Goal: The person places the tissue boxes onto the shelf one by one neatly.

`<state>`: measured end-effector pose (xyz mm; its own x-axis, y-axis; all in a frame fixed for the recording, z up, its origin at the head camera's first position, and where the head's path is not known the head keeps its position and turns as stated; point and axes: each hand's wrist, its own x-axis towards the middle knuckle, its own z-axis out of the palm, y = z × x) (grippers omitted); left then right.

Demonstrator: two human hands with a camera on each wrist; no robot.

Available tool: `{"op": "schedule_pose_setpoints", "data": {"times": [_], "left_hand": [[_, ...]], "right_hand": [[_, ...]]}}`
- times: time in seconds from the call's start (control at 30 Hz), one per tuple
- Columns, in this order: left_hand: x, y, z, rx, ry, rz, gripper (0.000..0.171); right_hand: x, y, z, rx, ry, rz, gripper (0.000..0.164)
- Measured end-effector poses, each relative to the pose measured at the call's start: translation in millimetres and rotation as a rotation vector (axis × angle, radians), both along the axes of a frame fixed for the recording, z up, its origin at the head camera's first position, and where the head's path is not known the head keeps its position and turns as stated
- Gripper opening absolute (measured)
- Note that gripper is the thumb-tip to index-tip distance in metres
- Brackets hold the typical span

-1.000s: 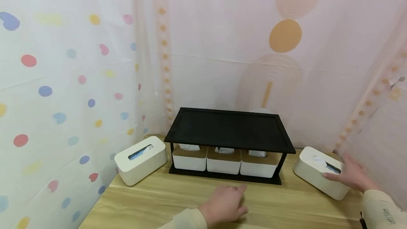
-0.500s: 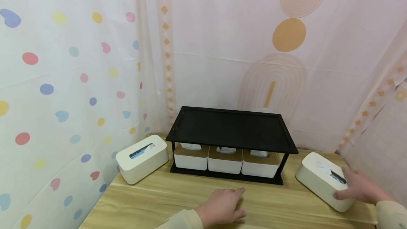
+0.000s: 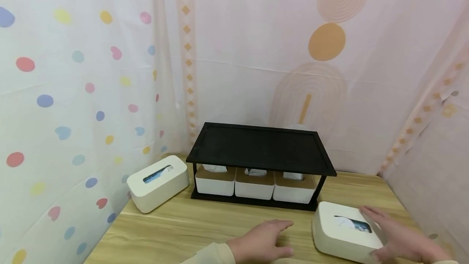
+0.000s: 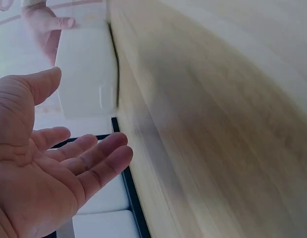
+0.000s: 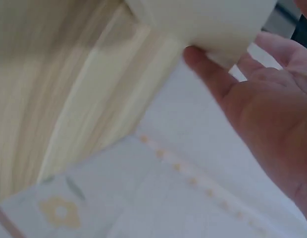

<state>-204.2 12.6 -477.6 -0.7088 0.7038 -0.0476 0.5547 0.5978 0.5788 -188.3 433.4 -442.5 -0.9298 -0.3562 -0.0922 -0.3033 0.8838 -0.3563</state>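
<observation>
A cream tissue box (image 3: 346, 237) with an oval slot, white tissue and blue packaging inside sits at the table's right front. My right hand (image 3: 403, 239) grips its right end, fingers at the far side and thumb at the near side. In the right wrist view the fingers of the right hand (image 5: 272, 104) reach along the tissue box (image 5: 208, 22). My left hand (image 3: 261, 241) hovers over the table just left of that box, holding nothing. Spread, relaxed fingers and a raised thumb show on the left hand (image 4: 44, 168) in the left wrist view.
A low black stand (image 3: 256, 148) stands at the back of the wooden table (image 3: 165, 231). Under its top are three white tissue boxes (image 3: 254, 190) with brown lids. Another cream tissue box (image 3: 161, 192) stands at the left. Patterned curtains (image 3: 238, 52) enclose the back and sides.
The right hand has brought the cream tissue box leftward and nearer, turning it, to beside the stand's right front corner. My left hand's fingers have lifted and spread a little.
</observation>
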Motion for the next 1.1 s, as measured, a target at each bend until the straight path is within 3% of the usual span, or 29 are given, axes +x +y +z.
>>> {"op": "schedule_pose_setpoints", "data": {"times": [0.07, 0.17, 0.3, 0.47, 0.63, 0.8, 0.93, 1.1], "left_hand": [[2.5, 0.7, 1.0, 0.013, -0.016, 0.015, 0.072], [4.4, -0.7, 1.1, 0.074, -0.058, 0.052, 0.076], [3.6, -8.2, -2.4, 0.231, -0.186, 0.141, 0.078], [6.9, -31.2, -13.1, 0.415, -0.344, 0.266, 0.077], [8.4, -56.0, -19.9, 0.558, -0.559, 0.334, 0.072], [3.3, -72.5, -21.9, 0.665, -0.764, 0.377, 0.073], [3.5, -84.0, -25.2, 0.71, -0.844, 0.392, 0.075], [6.6, -94.4, -27.4, 0.769, -0.862, 0.378, 0.078]], "right_hand": [[1.2, -8.3, -2.4, -0.059, 0.01, 0.022, 0.123], [-2.2, -20.9, -4.3, -0.219, -0.095, 0.024, 0.117], [-8.9, -38.6, -10.7, -0.471, -0.323, 0.028, 0.096], [-14.2, -61.4, -23.1, -0.659, -0.528, 0.102, 0.088], [-15.5, -79.1, -34.8, -0.766, -0.608, 0.185, 0.095], [-16.8, -93.2, -43.2, -0.862, -0.661, 0.192, 0.094], [-17.4, -102.7, -46.5, -0.873, -0.655, 0.165, 0.094], [-19.2, -112.8, -44.2, -0.867, -0.618, 0.149, 0.095]]}}
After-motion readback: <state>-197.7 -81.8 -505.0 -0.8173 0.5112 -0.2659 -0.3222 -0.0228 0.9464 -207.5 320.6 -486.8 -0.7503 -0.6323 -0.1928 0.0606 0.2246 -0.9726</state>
